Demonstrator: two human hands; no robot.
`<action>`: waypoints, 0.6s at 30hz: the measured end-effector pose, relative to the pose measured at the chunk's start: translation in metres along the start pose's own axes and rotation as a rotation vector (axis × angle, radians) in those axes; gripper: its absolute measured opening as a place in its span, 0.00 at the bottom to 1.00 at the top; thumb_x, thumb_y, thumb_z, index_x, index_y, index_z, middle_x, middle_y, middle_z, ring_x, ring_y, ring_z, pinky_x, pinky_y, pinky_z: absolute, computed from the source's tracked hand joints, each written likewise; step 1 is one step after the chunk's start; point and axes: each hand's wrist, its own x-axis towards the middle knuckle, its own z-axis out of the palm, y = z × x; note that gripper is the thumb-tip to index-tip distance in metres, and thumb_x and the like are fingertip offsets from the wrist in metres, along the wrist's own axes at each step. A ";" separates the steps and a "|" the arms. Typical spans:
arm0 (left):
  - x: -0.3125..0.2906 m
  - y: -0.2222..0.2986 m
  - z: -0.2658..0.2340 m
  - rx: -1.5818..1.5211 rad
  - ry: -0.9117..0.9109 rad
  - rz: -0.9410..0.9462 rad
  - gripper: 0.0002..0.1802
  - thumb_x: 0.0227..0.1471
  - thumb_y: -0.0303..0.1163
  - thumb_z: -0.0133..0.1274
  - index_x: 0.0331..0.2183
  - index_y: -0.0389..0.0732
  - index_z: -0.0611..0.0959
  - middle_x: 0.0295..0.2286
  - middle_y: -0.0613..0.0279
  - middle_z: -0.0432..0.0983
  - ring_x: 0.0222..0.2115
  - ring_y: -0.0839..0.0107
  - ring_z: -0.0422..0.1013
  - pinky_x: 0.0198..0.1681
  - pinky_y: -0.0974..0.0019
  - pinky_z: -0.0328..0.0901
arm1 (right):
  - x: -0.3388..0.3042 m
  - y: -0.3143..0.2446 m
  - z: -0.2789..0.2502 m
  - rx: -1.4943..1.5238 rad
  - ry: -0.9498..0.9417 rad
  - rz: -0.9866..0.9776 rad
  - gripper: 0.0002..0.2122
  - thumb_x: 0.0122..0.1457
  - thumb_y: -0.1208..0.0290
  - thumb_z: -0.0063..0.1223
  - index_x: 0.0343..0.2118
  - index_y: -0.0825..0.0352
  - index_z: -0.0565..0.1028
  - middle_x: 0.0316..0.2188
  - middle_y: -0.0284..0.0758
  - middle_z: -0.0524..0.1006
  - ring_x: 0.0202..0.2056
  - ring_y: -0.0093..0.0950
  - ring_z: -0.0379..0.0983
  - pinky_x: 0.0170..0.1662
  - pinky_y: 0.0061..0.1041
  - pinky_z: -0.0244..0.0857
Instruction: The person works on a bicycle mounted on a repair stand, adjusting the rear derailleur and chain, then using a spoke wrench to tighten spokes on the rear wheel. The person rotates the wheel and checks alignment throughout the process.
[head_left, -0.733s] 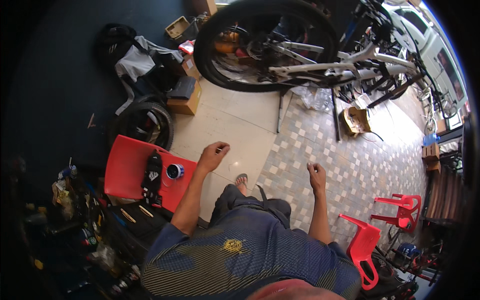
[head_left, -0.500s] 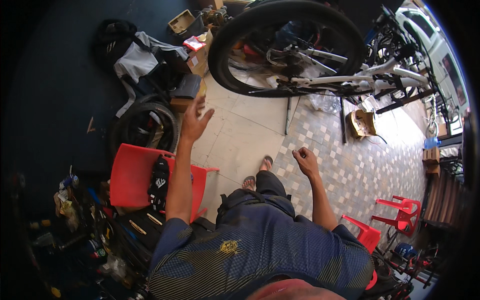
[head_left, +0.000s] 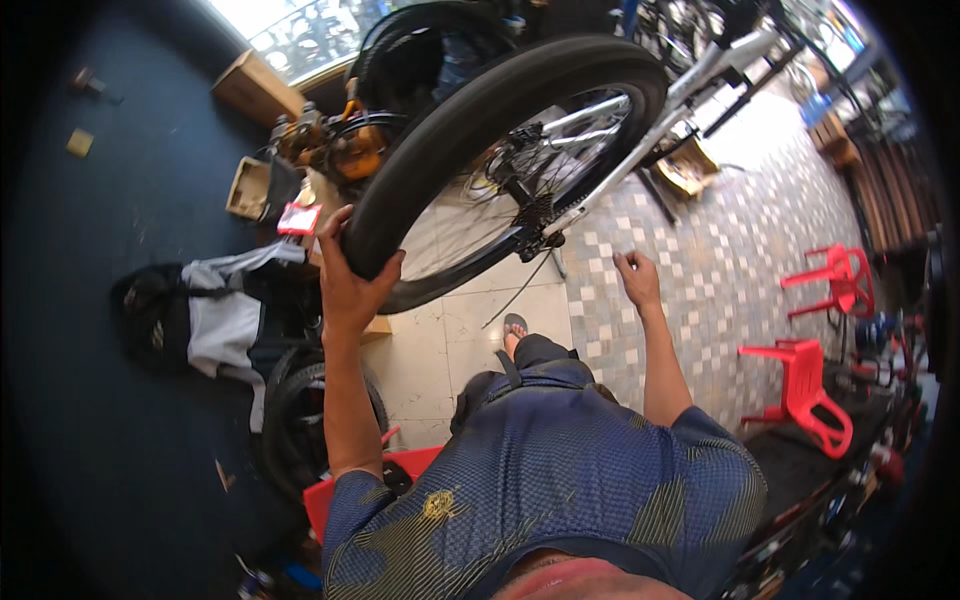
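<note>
A white bicycle (head_left: 618, 186) is held up off the floor in front of me, its wheel with a thick black tire (head_left: 432, 150) tilted toward my left. My left hand (head_left: 350, 285) wraps round the near left part of the tire, thumb on one side and fingers on the other. Sprockets (head_left: 538, 215) sit at the wheel's hub, and a thin dark cable or rod (head_left: 518, 292) hangs below them. To the right of the wheel, my right hand (head_left: 638, 281) is in the air, apart from the bicycle. Its fingers are pinched together; whatever may be between them is hidden.
Red plastic chairs (head_left: 808, 392) stand at the right, and another red chair (head_left: 412, 461) is beside my left arm. A loose wheel (head_left: 290, 420) leans near a grey-and-black garment (head_left: 222, 325). An open cardboard box (head_left: 688, 168) lies beyond the bicycle.
My left hand has gone from empty and spread to gripping the tire. The view has turned and come nearer the wheel. My right hand remains closed beside it.
</note>
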 end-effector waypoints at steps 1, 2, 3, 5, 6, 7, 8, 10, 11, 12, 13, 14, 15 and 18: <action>0.006 0.012 -0.002 0.019 -0.021 -0.039 0.43 0.38 0.32 0.69 0.55 0.39 0.66 0.47 0.47 0.71 0.47 0.51 0.71 0.51 0.57 0.65 | 0.003 -0.008 0.000 0.030 0.033 0.012 0.19 0.57 0.57 0.57 0.25 0.73 0.75 0.21 0.37 0.75 0.25 0.26 0.68 0.32 0.28 0.63; 0.013 0.013 -0.003 0.118 -0.034 0.037 0.42 0.38 0.32 0.68 0.54 0.38 0.67 0.46 0.45 0.72 0.47 0.47 0.71 0.49 0.55 0.65 | 0.009 -0.023 -0.003 0.060 0.068 0.013 0.19 0.57 0.57 0.57 0.25 0.73 0.75 0.21 0.38 0.75 0.25 0.26 0.69 0.32 0.29 0.63; 0.022 0.020 -0.006 0.112 -0.081 0.013 0.42 0.37 0.32 0.68 0.54 0.38 0.67 0.46 0.45 0.72 0.46 0.47 0.71 0.49 0.55 0.65 | 0.018 -0.036 -0.007 0.096 0.109 0.011 0.18 0.57 0.58 0.57 0.26 0.73 0.75 0.21 0.39 0.75 0.25 0.27 0.69 0.32 0.29 0.63; 0.033 0.034 -0.013 0.109 -0.187 -0.022 0.43 0.37 0.33 0.68 0.54 0.38 0.67 0.45 0.44 0.72 0.46 0.45 0.71 0.49 0.54 0.65 | 0.031 -0.045 -0.015 0.081 0.224 0.018 0.17 0.58 0.60 0.57 0.26 0.73 0.75 0.20 0.40 0.74 0.25 0.29 0.69 0.32 0.28 0.64; 0.035 0.027 -0.017 0.118 -0.223 0.032 0.43 0.37 0.34 0.68 0.54 0.37 0.67 0.45 0.43 0.73 0.46 0.45 0.71 0.49 0.54 0.66 | 0.038 -0.047 -0.017 0.072 0.276 0.015 0.16 0.58 0.60 0.57 0.26 0.72 0.75 0.20 0.40 0.74 0.24 0.29 0.69 0.32 0.28 0.64; 0.034 0.019 -0.019 0.114 -0.234 0.064 0.43 0.37 0.34 0.68 0.54 0.36 0.67 0.44 0.43 0.73 0.46 0.45 0.71 0.49 0.55 0.66 | 0.045 -0.051 -0.019 0.056 0.328 0.014 0.16 0.58 0.60 0.58 0.26 0.72 0.75 0.20 0.39 0.74 0.24 0.29 0.68 0.32 0.28 0.64; 0.036 0.017 -0.023 0.114 -0.244 0.091 0.43 0.37 0.34 0.68 0.54 0.36 0.67 0.44 0.43 0.73 0.45 0.46 0.72 0.49 0.55 0.66 | 0.051 -0.056 -0.020 0.041 0.375 -0.009 0.16 0.57 0.60 0.57 0.27 0.71 0.75 0.20 0.39 0.74 0.25 0.29 0.69 0.32 0.28 0.64; 0.042 0.017 -0.027 0.031 -0.297 0.076 0.43 0.36 0.34 0.69 0.53 0.34 0.68 0.44 0.44 0.72 0.45 0.49 0.72 0.49 0.56 0.66 | 0.064 -0.076 -0.022 0.023 0.472 -0.067 0.15 0.57 0.60 0.57 0.28 0.70 0.76 0.21 0.38 0.75 0.25 0.29 0.70 0.32 0.29 0.65; 0.047 0.017 -0.030 0.017 -0.338 0.095 0.43 0.36 0.34 0.69 0.53 0.34 0.68 0.44 0.45 0.73 0.45 0.51 0.72 0.49 0.57 0.66 | 0.065 -0.084 -0.020 0.028 0.524 -0.093 0.14 0.57 0.60 0.57 0.29 0.70 0.76 0.22 0.38 0.75 0.25 0.30 0.70 0.32 0.29 0.65; 0.054 0.018 -0.034 0.011 -0.379 0.122 0.43 0.36 0.34 0.69 0.53 0.33 0.68 0.44 0.46 0.73 0.44 0.52 0.72 0.48 0.58 0.66 | 0.064 -0.092 -0.017 0.036 0.545 -0.064 0.14 0.57 0.60 0.57 0.29 0.69 0.76 0.22 0.38 0.75 0.25 0.29 0.71 0.32 0.29 0.65; 0.058 0.016 -0.038 -0.003 -0.400 0.157 0.43 0.35 0.34 0.69 0.53 0.33 0.69 0.44 0.46 0.73 0.44 0.54 0.72 0.48 0.59 0.66 | 0.067 -0.103 -0.016 0.041 0.575 -0.057 0.14 0.57 0.60 0.57 0.30 0.69 0.76 0.22 0.38 0.76 0.26 0.29 0.71 0.32 0.29 0.65; 0.061 0.013 -0.043 -0.035 -0.446 0.134 0.44 0.35 0.34 0.70 0.53 0.33 0.69 0.44 0.48 0.73 0.44 0.58 0.72 0.47 0.61 0.66 | 0.069 -0.113 -0.014 0.045 0.603 -0.049 0.13 0.56 0.61 0.57 0.30 0.69 0.77 0.22 0.38 0.76 0.26 0.29 0.72 0.32 0.29 0.66; 0.066 0.008 -0.045 -0.116 -0.474 0.151 0.42 0.35 0.33 0.70 0.52 0.32 0.71 0.44 0.49 0.74 0.43 0.60 0.72 0.46 0.62 0.66 | 0.069 -0.117 -0.011 0.089 0.616 -0.036 0.13 0.56 0.61 0.57 0.30 0.69 0.77 0.23 0.38 0.77 0.26 0.29 0.72 0.32 0.28 0.66; 0.084 -0.035 -0.048 -0.444 -0.682 0.059 0.35 0.36 0.28 0.69 0.48 0.31 0.76 0.39 0.56 0.77 0.40 0.69 0.73 0.46 0.65 0.66 | 0.063 -0.142 0.007 0.104 0.661 -0.043 0.13 0.56 0.61 0.57 0.30 0.69 0.77 0.24 0.38 0.78 0.26 0.29 0.73 0.33 0.28 0.67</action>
